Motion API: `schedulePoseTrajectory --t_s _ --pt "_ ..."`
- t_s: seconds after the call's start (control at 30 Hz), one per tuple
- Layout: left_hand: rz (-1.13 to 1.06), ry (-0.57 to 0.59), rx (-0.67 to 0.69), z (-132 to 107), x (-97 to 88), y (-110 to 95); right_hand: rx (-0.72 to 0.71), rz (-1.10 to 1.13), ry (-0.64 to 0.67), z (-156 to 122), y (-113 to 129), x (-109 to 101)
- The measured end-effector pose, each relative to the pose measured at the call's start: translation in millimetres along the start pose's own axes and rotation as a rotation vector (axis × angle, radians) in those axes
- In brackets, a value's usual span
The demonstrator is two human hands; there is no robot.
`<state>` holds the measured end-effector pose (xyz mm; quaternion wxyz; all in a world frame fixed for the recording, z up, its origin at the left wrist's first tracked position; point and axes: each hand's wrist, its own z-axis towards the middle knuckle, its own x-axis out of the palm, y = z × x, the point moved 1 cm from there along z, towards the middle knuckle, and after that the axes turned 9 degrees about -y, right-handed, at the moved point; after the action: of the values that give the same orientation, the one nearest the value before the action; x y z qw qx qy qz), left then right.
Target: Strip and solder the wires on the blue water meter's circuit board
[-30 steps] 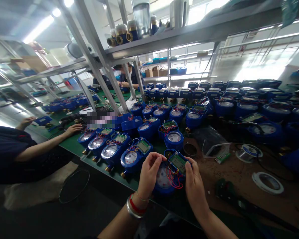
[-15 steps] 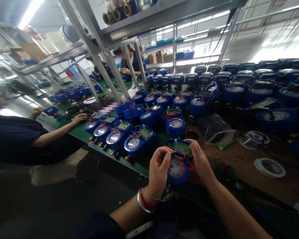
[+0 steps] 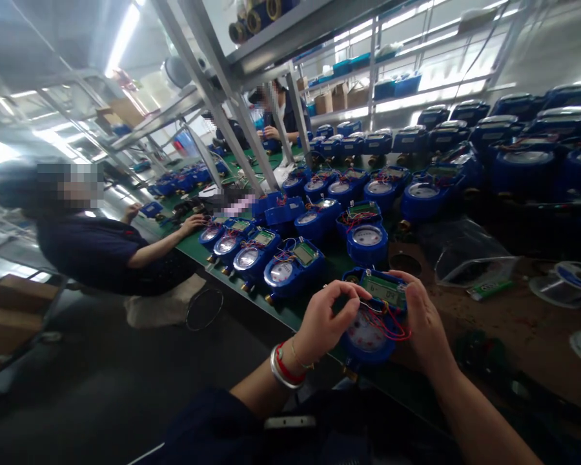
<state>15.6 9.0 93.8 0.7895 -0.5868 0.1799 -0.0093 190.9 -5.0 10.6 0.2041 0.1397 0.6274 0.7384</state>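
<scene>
A blue water meter (image 3: 372,337) with a round dial stands at the bench edge in front of me, its top uncovered. Its green circuit board with a lit display (image 3: 383,292) shows at the top, and thin red and yellow wires (image 3: 390,326) loop out over the dial. My left hand (image 3: 330,318) is at the meter's left side, thumb and forefinger pinched by the board's lower left corner; what lies between the tips is mostly hidden, seemingly a wire. My right hand (image 3: 423,320) grips the right side of the meter beside the board, thumb uppermost.
More opened meters (image 3: 288,268) stand in rows to the left and behind, with lidded ones (image 3: 494,132) at the back right. To the right lie a clear plastic bag (image 3: 469,248), a green battery (image 3: 489,289) and a wire spool (image 3: 569,284). A co-worker (image 3: 97,239) sits at left.
My view has swung left, so the scene sits further right. The display's digits have changed. Both hands stay at the same meter, the left still pinched near the board.
</scene>
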Motion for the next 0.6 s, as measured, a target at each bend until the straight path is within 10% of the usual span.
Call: schedulePoseTrajectory --t_s 0.27,0.6 --pt "0.013 -0.048 0.001 -2.7 2.2 3.6 -0.043 0.121 -0.180 0.1 9.0 -29.4" --pt "0.034 -0.118 -0.083 1.9 7.1 20.4 0.040 0.073 -0.539 38.1 27.0 -142.8"
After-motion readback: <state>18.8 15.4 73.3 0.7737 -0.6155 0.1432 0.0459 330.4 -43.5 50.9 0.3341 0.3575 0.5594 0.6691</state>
